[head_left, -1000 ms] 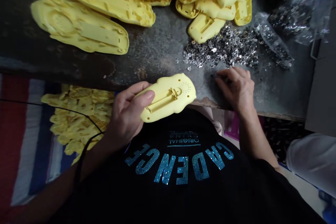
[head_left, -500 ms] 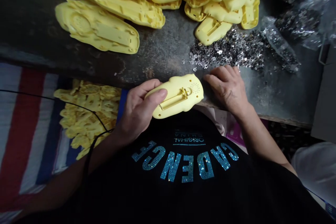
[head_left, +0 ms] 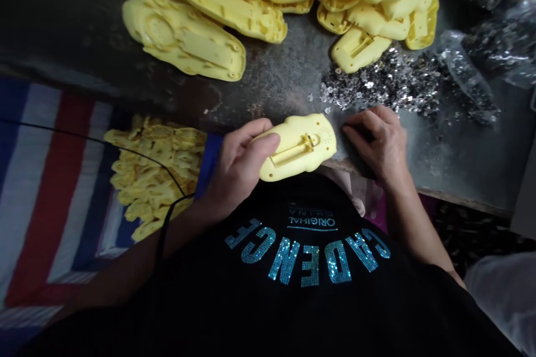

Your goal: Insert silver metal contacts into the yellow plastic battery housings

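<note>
One yellow casing (head_left: 288, 163) gripped in left fingers (head_left: 268, 144); right fingers (head_left: 369, 119) curled, grip unclear.

The left forearm slants inward toward the near edge of the tabletop (head_left: 288, 61); there the left hand (head_left: 238, 170) is closed in a grip, thumb laid on top. The right forearm crosses that edge, its hand (head_left: 383, 142) over the tabletop, fingers bent, thumb and forefinger tips close together.
</note>
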`<act>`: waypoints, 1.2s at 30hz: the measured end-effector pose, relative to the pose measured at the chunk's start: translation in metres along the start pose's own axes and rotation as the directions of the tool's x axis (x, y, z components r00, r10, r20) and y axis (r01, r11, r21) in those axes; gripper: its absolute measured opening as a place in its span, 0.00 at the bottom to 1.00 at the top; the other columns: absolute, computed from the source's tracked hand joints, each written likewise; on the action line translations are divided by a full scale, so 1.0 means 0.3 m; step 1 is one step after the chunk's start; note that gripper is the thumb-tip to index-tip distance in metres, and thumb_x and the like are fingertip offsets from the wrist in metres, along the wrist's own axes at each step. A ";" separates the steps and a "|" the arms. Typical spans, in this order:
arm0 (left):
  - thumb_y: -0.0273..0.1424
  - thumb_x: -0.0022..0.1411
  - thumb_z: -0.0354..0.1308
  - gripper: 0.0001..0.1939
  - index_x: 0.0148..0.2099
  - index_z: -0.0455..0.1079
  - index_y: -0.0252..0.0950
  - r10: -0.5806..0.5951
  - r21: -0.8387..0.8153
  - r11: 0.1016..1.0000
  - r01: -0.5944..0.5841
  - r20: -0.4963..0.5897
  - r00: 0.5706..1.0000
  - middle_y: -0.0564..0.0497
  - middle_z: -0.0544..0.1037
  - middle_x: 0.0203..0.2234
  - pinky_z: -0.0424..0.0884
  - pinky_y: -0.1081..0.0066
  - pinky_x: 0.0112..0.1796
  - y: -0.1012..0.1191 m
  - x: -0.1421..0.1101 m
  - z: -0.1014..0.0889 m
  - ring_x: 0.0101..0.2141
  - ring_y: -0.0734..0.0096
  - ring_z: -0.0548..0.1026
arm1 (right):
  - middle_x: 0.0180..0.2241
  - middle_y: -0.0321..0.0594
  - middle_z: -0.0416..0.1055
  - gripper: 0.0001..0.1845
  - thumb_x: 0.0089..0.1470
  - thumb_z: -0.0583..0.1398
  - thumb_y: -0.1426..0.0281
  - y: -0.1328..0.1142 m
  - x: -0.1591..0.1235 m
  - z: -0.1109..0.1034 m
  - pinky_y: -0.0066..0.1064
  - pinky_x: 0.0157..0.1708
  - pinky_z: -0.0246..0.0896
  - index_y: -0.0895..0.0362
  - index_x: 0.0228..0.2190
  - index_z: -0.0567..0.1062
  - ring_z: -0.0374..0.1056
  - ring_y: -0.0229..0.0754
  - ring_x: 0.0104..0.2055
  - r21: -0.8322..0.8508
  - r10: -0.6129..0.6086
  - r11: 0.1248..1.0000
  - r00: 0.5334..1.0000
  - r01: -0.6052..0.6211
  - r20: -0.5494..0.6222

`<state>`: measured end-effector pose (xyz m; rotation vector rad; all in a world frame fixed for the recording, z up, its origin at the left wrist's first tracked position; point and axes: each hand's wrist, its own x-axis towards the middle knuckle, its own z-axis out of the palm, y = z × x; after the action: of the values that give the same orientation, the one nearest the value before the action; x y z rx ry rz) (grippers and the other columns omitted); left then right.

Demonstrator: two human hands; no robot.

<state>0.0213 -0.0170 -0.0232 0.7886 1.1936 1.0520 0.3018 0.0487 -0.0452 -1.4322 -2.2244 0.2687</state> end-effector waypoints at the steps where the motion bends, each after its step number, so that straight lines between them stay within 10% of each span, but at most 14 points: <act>1: 0.42 0.71 0.65 0.19 0.32 0.63 0.39 0.013 0.002 1.000 -0.013 -0.003 1.000 0.56 0.63 0.25 0.59 0.74 0.24 0.003 -0.002 0.007 0.25 0.74 0.63 | 0.37 0.40 0.80 0.03 0.67 0.69 0.66 -0.011 0.001 -0.007 0.43 0.42 0.72 0.50 0.40 0.85 0.77 0.50 0.42 0.033 -0.009 0.999 1.000 0.010 -0.006; 11: 0.39 0.70 0.64 0.20 0.30 0.59 0.39 0.227 0.125 0.962 -0.243 0.124 0.966 0.56 0.62 0.23 0.56 0.70 0.26 0.017 0.011 0.047 0.25 0.74 0.59 | 0.40 0.36 0.87 0.07 0.68 0.71 0.69 -0.197 -0.035 -0.168 0.41 0.42 0.80 0.46 0.46 0.86 0.83 0.47 0.40 0.459 -0.176 0.874 0.984 0.157 -0.001; 36: 0.36 0.70 0.60 0.19 0.30 0.56 0.40 0.186 0.236 0.947 -0.217 0.145 0.972 0.57 0.58 0.24 0.55 0.69 0.26 0.067 -0.041 0.094 0.26 0.75 0.58 | 0.41 0.41 0.83 0.08 0.71 0.65 0.74 -0.275 -0.042 -0.232 0.41 0.40 0.75 0.49 0.46 0.82 0.77 0.48 0.42 0.093 -0.349 0.936 0.927 0.338 0.136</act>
<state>0.0441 -0.0205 0.0055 1.1775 1.1729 1.0136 0.2740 -0.0046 0.0452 -0.9892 -2.5134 0.3382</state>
